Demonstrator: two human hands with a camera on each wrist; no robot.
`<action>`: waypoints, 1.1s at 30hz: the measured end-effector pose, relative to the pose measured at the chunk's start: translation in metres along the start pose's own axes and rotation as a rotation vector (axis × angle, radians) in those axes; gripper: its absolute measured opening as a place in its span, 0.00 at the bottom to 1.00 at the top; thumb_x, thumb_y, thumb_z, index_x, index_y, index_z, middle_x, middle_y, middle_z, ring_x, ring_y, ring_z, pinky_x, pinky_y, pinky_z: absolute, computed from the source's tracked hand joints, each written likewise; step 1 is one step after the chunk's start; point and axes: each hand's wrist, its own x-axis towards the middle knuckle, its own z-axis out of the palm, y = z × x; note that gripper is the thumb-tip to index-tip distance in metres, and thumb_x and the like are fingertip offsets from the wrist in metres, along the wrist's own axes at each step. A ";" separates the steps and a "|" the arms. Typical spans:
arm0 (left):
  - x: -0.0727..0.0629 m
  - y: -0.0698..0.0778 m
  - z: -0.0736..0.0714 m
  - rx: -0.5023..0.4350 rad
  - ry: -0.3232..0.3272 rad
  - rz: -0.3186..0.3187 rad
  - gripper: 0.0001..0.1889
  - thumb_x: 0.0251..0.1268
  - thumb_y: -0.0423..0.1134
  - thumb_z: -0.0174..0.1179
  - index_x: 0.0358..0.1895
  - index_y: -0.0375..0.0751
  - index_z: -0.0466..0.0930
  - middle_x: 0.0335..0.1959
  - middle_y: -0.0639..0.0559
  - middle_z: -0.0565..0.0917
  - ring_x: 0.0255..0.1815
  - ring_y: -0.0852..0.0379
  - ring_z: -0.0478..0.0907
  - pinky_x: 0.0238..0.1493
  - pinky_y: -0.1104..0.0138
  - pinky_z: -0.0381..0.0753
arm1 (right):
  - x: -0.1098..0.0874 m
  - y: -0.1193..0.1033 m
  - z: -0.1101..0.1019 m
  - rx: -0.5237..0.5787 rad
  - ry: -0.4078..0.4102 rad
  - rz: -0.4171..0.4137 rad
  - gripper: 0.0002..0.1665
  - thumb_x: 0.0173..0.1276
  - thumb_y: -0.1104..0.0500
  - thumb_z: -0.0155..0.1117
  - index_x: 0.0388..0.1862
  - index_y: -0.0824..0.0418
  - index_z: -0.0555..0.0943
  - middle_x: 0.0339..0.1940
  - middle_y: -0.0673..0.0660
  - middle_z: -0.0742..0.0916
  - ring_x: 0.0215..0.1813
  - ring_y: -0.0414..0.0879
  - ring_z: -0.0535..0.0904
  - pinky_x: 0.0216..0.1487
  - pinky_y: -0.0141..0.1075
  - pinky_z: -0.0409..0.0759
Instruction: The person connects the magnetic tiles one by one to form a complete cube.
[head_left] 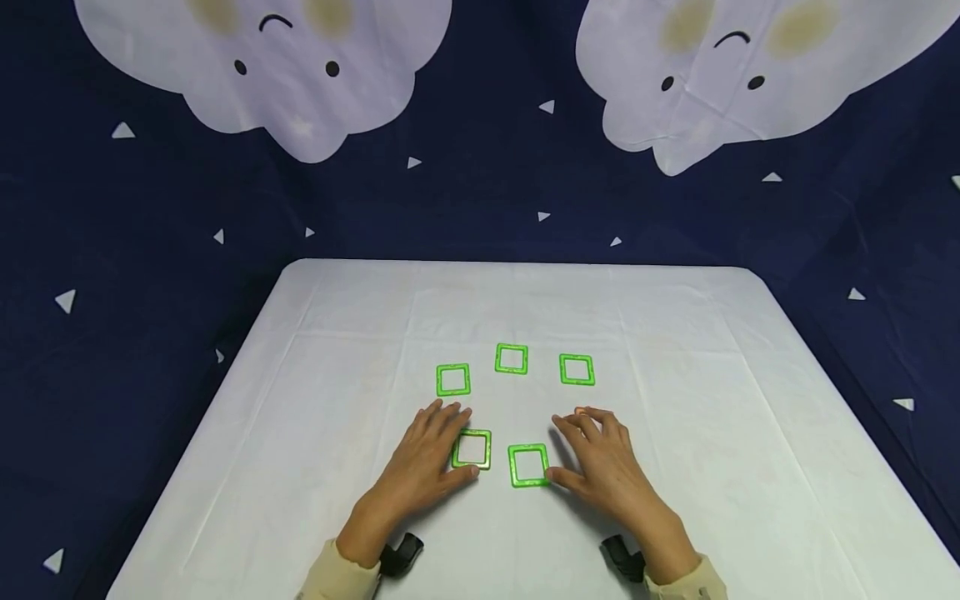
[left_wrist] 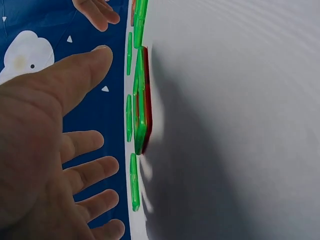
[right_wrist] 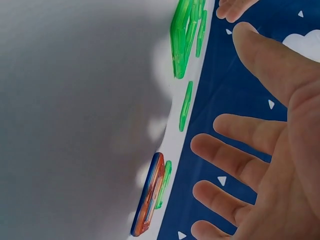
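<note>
My left hand (head_left: 423,458), fingers extended, is at the left side of a green square frame (head_left: 488,450); in the left wrist view a red frame (left_wrist: 148,120) lies beneath that green one. Close by on the right is a second green square frame (head_left: 512,468), and the thumb of my right hand (head_left: 607,467) reaches its right edge in the head view. An orange piece stacked on a blue one (right_wrist: 149,200) shows below my right fingers in the right wrist view; the hand mostly hides it from the head camera. Neither hand holds anything.
Farther back on the white tabletop (head_left: 675,350) lie three more green square frames: left (head_left: 453,366), middle (head_left: 512,371) and right (head_left: 577,382). Behind the table hangs a navy cloth (head_left: 480,200) with white clouds and triangles.
</note>
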 end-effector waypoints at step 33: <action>0.001 -0.013 -0.003 0.014 0.019 0.008 0.33 0.46 0.52 0.71 0.57 0.41 0.77 0.51 0.49 0.75 0.54 0.49 0.67 0.55 0.54 0.68 | 0.006 -0.003 0.007 -0.013 -0.042 -0.059 0.36 0.43 0.39 0.75 0.51 0.54 0.82 0.38 0.49 0.81 0.46 0.52 0.69 0.50 0.47 0.64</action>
